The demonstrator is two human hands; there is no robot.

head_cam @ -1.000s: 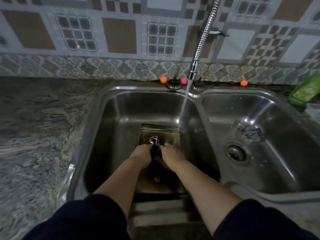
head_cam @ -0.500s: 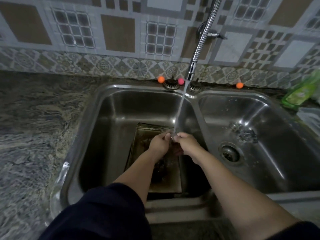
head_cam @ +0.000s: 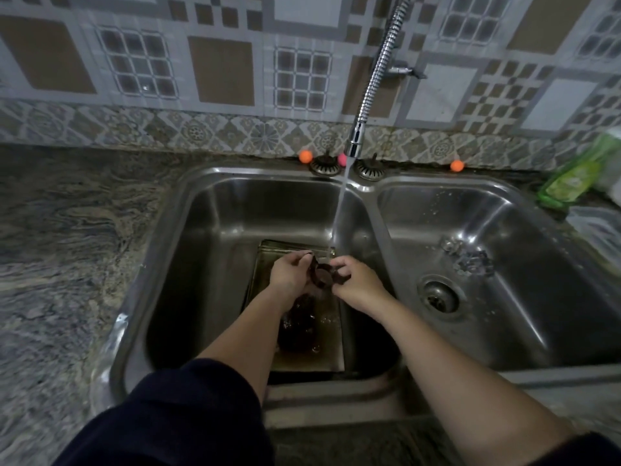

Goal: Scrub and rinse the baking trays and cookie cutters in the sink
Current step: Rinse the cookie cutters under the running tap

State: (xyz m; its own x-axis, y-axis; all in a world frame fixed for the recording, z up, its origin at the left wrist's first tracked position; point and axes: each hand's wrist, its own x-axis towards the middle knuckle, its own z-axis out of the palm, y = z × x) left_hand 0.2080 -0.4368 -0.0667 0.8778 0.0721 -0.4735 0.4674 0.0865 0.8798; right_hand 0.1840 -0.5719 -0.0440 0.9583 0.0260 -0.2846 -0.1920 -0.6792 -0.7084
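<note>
Both hands met over the left basin (head_cam: 201, 264) of a steel double sink, just under the stream of water (head_cam: 338, 213) that fell from the tap (head_cam: 356, 142). The left hand (head_cam: 289, 274) and the right hand (head_cam: 357, 280) each had their fingers curled round a small dark cutter (head_cam: 323, 275), which they held between them in the air above the tray (head_cam: 331, 334). The cutter's shape was too dark to make out. The water struck at or just beside the cutter, near the right hand's fingertips.

The tray lay flat on the floor of the left basin, a rectangular metal one, wet, with a dark pool or stain in its middle below the left wrist. Its far edge showed beyond the hands.

The right basin (head_cam: 537, 297) held a drain (head_cam: 438, 294) and, beyond it, a small clump of something shiny (head_cam: 468, 257), which could not be identified. On the back rim of the sink sat two metal strainer caps (head_cam: 324, 164), one on each side of the tap's nozzle, with an orange ball (head_cam: 305, 156) to the left, a pink one (head_cam: 342, 158) between them, and another orange ball (head_cam: 456, 165) well off to the right. A green bottle (head_cam: 571, 179) lay tilted on the bench (head_cam: 67, 247) at the far right. Dark sleeves (head_cam: 174, 415) covered both upper arms, while the forearms were bare. Patterned tiles (head_cam: 218, 72) covered the wall behind.
</note>
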